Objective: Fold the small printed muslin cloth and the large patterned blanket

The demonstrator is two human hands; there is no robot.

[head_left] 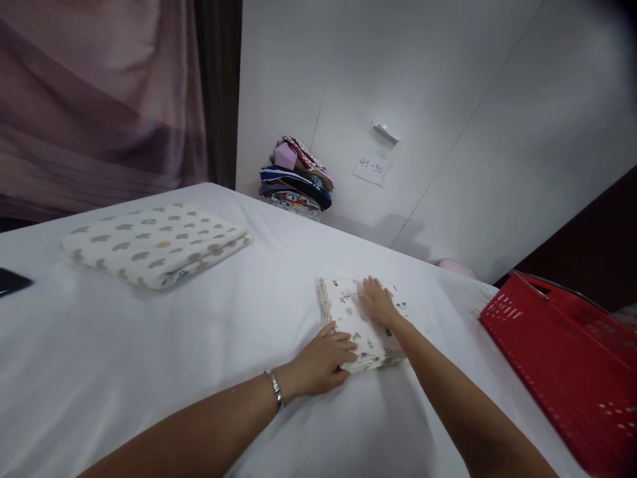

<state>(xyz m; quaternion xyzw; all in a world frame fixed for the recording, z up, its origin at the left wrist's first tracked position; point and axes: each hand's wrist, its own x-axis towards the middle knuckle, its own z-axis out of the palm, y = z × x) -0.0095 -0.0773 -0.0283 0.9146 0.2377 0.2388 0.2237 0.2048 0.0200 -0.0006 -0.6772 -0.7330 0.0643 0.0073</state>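
Observation:
A folded white cloth [365, 335] with small printed figures lies on the white-covered table [239, 338]. My left hand [326, 358], with a silver bracelet at the wrist, rests on its near left edge, fingers spread. Flat on the upper part of the same cloth lies my right hand [377, 302], its fingers stretched out. Farther left sits a larger folded cloth [154, 242], white with grey cloud-like shapes, apart from both hands.
To the right stands a red plastic basket [562, 358] with a handle. Behind the table's far edge rises a stack of folded clothes [296, 176], beside a white cabinet with a paper label [372, 168]. A dark flat object [14, 282] lies at the left edge.

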